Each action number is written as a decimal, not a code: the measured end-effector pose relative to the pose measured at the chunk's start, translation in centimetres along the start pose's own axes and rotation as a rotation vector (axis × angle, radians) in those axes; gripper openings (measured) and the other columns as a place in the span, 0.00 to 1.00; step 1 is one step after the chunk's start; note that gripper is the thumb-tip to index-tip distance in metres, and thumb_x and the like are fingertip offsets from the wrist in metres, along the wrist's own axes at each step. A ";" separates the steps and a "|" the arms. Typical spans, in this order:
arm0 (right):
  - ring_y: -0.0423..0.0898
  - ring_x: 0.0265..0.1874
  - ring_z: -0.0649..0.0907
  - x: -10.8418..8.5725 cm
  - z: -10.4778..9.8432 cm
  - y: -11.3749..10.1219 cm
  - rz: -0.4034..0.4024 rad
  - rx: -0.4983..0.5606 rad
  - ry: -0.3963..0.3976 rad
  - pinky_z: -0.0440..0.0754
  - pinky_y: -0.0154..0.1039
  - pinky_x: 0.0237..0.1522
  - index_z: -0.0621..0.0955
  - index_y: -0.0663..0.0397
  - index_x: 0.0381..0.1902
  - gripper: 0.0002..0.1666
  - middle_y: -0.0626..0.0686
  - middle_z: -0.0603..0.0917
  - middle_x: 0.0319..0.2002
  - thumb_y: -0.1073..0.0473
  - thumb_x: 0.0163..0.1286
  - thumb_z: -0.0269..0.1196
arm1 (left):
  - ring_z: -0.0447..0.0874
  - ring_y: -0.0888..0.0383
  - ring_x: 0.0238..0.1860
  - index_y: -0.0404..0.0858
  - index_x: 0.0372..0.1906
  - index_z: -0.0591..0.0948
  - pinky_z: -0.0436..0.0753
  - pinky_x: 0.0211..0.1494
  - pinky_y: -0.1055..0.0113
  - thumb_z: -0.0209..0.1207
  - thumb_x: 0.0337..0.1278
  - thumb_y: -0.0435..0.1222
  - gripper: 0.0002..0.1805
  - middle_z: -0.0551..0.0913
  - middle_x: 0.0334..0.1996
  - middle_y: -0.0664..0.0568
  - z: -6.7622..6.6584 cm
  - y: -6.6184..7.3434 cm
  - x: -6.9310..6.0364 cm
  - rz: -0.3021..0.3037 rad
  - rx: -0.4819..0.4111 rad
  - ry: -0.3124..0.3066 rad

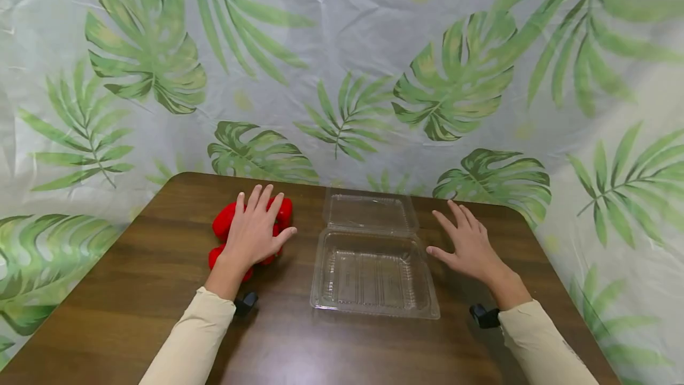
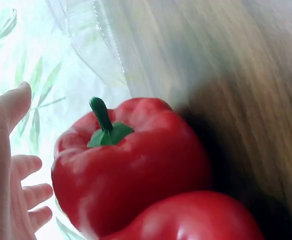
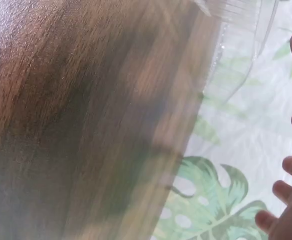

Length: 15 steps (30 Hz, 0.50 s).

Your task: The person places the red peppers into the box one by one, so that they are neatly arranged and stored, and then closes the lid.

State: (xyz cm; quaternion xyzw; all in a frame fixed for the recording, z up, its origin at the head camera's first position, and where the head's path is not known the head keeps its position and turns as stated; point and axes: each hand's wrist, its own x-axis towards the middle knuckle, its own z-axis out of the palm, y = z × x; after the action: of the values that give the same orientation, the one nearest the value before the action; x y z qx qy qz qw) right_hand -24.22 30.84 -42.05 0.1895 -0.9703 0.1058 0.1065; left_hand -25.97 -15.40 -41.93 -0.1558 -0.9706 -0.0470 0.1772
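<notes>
The left hand [image 1: 253, 235], fingers spread, hovers over several red bell peppers [image 1: 224, 221] on the left of the table. In the left wrist view one red pepper [image 2: 135, 165] with a green stem lies beside the fingers, with another red one [image 2: 196, 220] in front of it; whether the hand touches any is not clear. A clear plastic container [image 1: 374, 278] stands open at the middle, its lid [image 1: 371, 211] folded back. To its right the right hand [image 1: 470, 248] is held with fingers spread and nothing in them. The left hand hides part of the peppers.
The brown wooden table [image 1: 288, 343] ends at a hanging cloth [image 1: 347, 46] with green leaf prints behind it. A dark wrist device [image 1: 246, 303] is on the left wrist, and another [image 1: 485, 316] on the right.
</notes>
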 end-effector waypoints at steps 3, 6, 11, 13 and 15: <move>0.73 0.74 0.53 -0.2 -0.1 -0.1 -0.011 0.024 0.004 0.58 0.80 0.61 0.63 0.57 0.75 0.47 0.70 0.52 0.76 0.41 0.66 0.65 | 0.53 0.39 0.77 0.41 0.73 0.66 0.50 0.77 0.34 0.56 0.59 0.62 0.44 0.61 0.75 0.39 0.0 -0.2 -0.1 0.000 0.001 0.001; 0.73 0.73 0.54 -0.6 -0.4 -0.1 -0.012 0.025 -0.010 0.59 0.81 0.60 0.63 0.58 0.74 0.45 0.70 0.52 0.76 0.44 0.68 0.64 | 0.54 0.38 0.76 0.40 0.73 0.66 0.52 0.76 0.34 0.58 0.59 0.61 0.43 0.61 0.75 0.39 -0.1 -0.4 -0.5 0.010 -0.007 0.004; 0.72 0.72 0.58 -1.8 -1.2 -0.1 -0.043 0.006 -0.009 0.62 0.81 0.57 0.68 0.59 0.71 0.40 0.69 0.58 0.74 0.47 0.67 0.66 | 0.57 0.37 0.75 0.39 0.71 0.69 0.57 0.75 0.34 0.61 0.57 0.54 0.40 0.63 0.74 0.39 -0.5 -1.3 -1.8 0.051 -0.098 0.030; 0.73 0.70 0.60 -2.6 -1.4 0.1 -0.068 0.029 0.004 0.63 0.80 0.56 0.71 0.60 0.69 0.39 0.70 0.62 0.73 0.48 0.65 0.67 | 0.60 0.37 0.74 0.38 0.70 0.71 0.60 0.74 0.34 0.63 0.56 0.51 0.38 0.65 0.73 0.39 -0.7 -1.8 -2.6 0.074 -0.157 0.052; 0.73 0.68 0.63 -3.6 -1.5 0.3 -0.092 0.059 0.027 0.64 0.78 0.56 0.73 0.60 0.67 0.39 0.70 0.65 0.71 0.48 0.63 0.69 | 0.64 0.37 0.72 0.37 0.68 0.73 0.63 0.72 0.35 0.64 0.55 0.48 0.36 0.68 0.71 0.39 -0.9 -2.3 -3.3 0.108 -0.213 0.077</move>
State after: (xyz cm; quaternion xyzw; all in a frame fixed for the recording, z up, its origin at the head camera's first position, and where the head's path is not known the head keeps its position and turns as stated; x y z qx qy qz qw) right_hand -20.85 32.71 -41.50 0.2354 -0.9556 0.1319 0.1187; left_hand -23.48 -18.69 -42.40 -0.2237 -0.9428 -0.1465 0.1991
